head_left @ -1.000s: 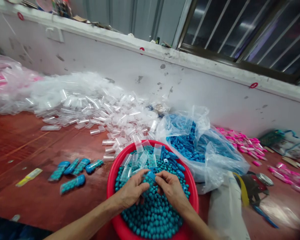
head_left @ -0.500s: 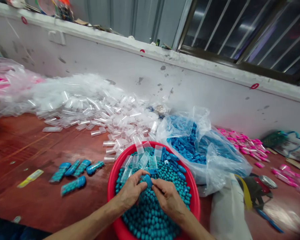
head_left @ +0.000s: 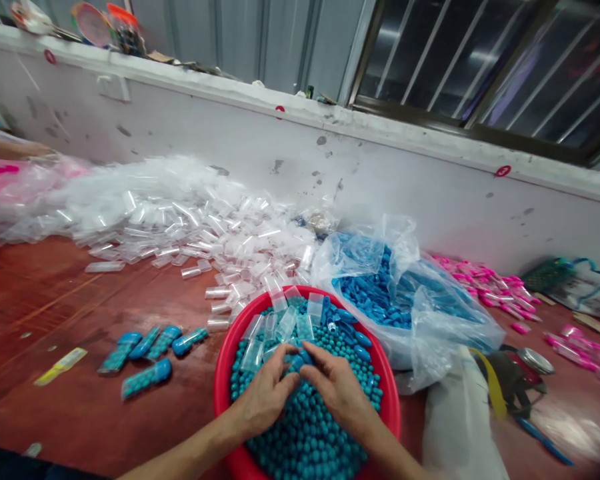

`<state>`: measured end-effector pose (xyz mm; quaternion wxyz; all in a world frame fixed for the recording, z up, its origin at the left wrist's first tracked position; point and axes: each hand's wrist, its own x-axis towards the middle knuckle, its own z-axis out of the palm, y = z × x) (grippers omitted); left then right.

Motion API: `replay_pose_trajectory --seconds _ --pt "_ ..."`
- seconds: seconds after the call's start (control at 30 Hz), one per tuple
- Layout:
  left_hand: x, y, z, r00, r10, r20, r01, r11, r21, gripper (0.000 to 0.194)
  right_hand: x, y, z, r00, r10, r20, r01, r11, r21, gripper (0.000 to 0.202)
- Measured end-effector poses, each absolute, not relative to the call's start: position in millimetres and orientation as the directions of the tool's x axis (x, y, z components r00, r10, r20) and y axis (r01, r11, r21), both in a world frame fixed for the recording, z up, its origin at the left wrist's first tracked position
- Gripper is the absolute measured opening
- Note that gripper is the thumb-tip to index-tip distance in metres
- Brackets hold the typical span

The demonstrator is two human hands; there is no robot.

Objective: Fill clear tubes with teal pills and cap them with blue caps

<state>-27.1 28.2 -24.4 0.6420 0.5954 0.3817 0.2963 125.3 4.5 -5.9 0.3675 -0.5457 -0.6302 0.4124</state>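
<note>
My left hand (head_left: 267, 393) and my right hand (head_left: 337, 390) meet over a red basin (head_left: 223, 363) of teal beads (head_left: 305, 433). Between their fingertips is a small clear bottle with a blue cap (head_left: 300, 360); its lower part is mostly hidden by my left fingers. Both hands are closed, the left around the bottle's body, the right around the cap end. On the beads behind them lie several empty clear bottles (head_left: 286, 323) and, at the basin's right rear, loose blue caps (head_left: 347, 327).
Several filled, blue-capped bottles (head_left: 147, 379) lie at left near a yellow-and-clear strip (head_left: 60, 367). Behind spreads a heap of clear bottles (head_left: 180, 207). A plastic bag of blue caps (head_left: 375, 293) stands behind right, pink pieces (head_left: 485, 283) beyond. Another person's arm (head_left: 13, 148) shows far left.
My right fingers have moved from the cap's edge to around its top, and the bottle is more covered by both hands. At far left, another person's arm has come into view.
</note>
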Motion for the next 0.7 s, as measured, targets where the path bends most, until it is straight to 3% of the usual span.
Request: replay_pose_trajectory --seconds 0.07,0.17,0.33,0.47,0.7 --pt "-28 30 -27 0.490 0.869 -0.075 0.026 0.071 0.997 0.041 118 -1 -8 -0.235 0.972 0.030 0.509 0.149 -0.848 0.063" --pt "-28 33 -28 0.469 0.883 -0.001 -0.047 0.026 0.999 0.047 110 -5 -17 -0.236 0.970 0.063 0.656 0.207 -0.726 0.095" --pt "-24 30 -24 0.467 0.884 -0.006 -0.039 0.027 0.999 0.031 99 -7 -23 -0.133 0.974 0.182 0.761 0.219 -0.610 0.075" --pt "-19 27 -21 0.399 0.915 -0.063 -0.008 0.072 0.997 0.018 93 -9 -25 -0.132 0.958 0.253 0.802 0.253 -0.541 0.073" --pt "-17 25 -24 0.356 0.933 -0.048 0.043 0.035 0.998 0.011 89 -9 -29 -0.124 0.970 0.209 0.804 0.221 -0.553 0.075"
